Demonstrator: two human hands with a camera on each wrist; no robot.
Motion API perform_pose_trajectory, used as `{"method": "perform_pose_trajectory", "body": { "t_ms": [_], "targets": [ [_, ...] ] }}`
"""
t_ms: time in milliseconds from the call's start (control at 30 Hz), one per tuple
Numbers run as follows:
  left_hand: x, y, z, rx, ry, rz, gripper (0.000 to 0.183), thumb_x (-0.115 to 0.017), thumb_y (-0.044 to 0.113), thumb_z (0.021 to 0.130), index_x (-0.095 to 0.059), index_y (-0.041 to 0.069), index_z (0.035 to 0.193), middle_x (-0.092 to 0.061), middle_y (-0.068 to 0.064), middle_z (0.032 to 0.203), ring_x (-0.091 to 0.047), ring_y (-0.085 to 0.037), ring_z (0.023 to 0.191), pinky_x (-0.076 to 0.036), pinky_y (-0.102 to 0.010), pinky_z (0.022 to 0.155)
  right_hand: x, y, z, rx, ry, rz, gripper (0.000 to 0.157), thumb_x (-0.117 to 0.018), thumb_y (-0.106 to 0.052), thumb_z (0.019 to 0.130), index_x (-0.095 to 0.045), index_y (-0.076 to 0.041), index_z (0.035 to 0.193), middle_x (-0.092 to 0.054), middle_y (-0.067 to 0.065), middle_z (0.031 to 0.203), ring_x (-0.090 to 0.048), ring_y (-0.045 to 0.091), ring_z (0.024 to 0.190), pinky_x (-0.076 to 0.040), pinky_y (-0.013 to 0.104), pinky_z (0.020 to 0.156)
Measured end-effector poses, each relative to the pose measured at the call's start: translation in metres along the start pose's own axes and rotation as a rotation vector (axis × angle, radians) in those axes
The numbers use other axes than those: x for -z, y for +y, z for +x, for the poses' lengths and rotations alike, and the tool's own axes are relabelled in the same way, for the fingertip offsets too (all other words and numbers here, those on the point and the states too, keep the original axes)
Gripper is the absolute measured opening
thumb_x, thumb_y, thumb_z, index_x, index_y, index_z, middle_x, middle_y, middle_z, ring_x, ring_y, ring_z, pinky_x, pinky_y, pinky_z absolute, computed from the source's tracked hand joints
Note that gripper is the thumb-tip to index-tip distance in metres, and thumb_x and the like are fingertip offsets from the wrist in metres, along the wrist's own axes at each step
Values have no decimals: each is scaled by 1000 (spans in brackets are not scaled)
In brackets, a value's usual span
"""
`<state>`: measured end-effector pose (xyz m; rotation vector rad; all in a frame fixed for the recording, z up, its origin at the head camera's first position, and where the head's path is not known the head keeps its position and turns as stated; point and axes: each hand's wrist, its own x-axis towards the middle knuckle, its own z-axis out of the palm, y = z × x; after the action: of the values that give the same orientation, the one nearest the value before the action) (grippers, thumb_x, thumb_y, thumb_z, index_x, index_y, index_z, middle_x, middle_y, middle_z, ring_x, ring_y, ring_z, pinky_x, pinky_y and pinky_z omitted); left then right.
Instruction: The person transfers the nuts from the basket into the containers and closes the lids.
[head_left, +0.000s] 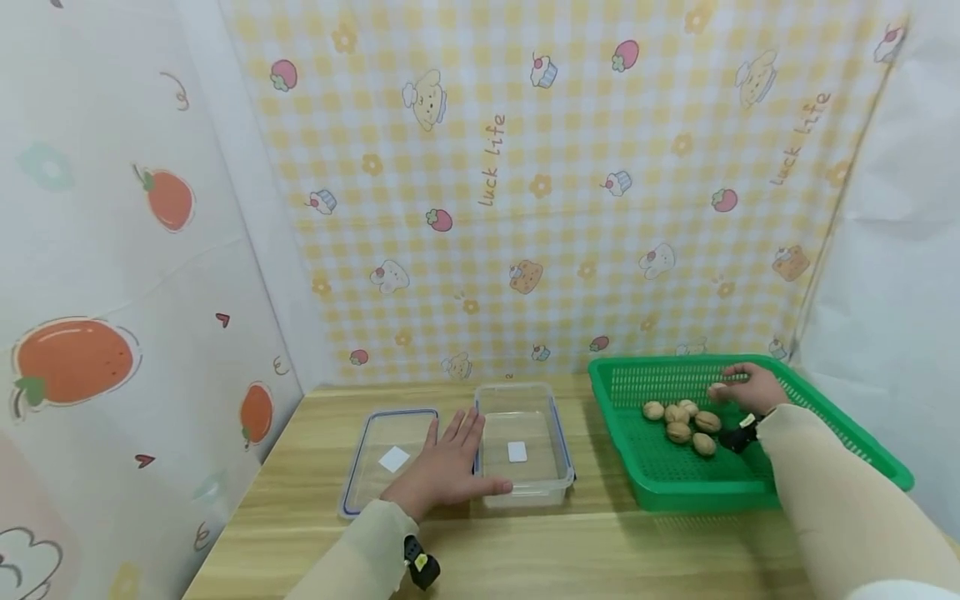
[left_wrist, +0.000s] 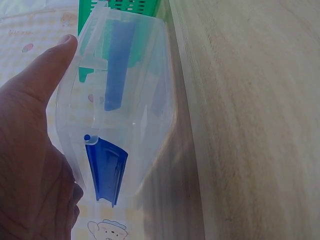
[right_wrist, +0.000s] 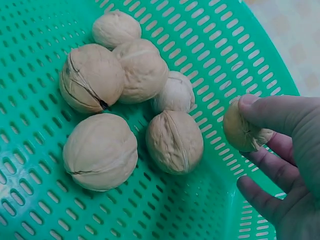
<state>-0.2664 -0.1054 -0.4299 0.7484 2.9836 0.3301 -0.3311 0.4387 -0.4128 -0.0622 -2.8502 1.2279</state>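
Note:
My left hand [head_left: 442, 473], fingers stretched out, rests along the left side of a clear plastic food container [head_left: 527, 429]. Its thumb lies over the near rim, and blue clips [left_wrist: 106, 172] show on the container in the left wrist view. At the right, my right hand [head_left: 756, 390] pinches a walnut [right_wrist: 239, 127] between thumb and fingers, inside a green plastic basket [head_left: 697, 497]. Several other walnuts [right_wrist: 100, 151] lie grouped on the basket's slotted bottom beside the held one.
A clear lid [head_left: 367, 468] with a blue seal lies flat to the left of the container, partly behind my left hand. All stand on a wood-grain table [head_left: 525, 554]. A checked, printed cloth [head_left: 480, 292] hangs behind, and a printed sheet [head_left: 127, 275] closes the left side.

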Motion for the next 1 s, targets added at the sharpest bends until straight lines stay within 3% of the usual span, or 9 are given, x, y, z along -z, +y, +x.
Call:
{"method": "perform_pose_trajectory", "body": {
  "t_ms": [367, 1000],
  "targets": [
    [-2, 3, -2, 1, 0, -12, 113, -51, 82, 84, -18, 7, 163, -12, -10, 169, -6, -30, 156, 0, -63, 121, -10, -27, -15, 62, 1, -30, 82, -59, -51, 99, -39, 12, 147, -46, 41, 140, -50, 55, 122, -51, 58, 87],
    [-3, -1, -1, -1, 25, -39, 115, -50, 84, 82, -18, 9, 163, -13, -9, 169, -6, -30, 156, 1, -62, 121, -27, -79, -8, 152, 23, 83, 79, -63, -51, 97, -43, 4, 150, -45, 34, 147, -44, 50, 133, -43, 64, 102]
  ]
}}
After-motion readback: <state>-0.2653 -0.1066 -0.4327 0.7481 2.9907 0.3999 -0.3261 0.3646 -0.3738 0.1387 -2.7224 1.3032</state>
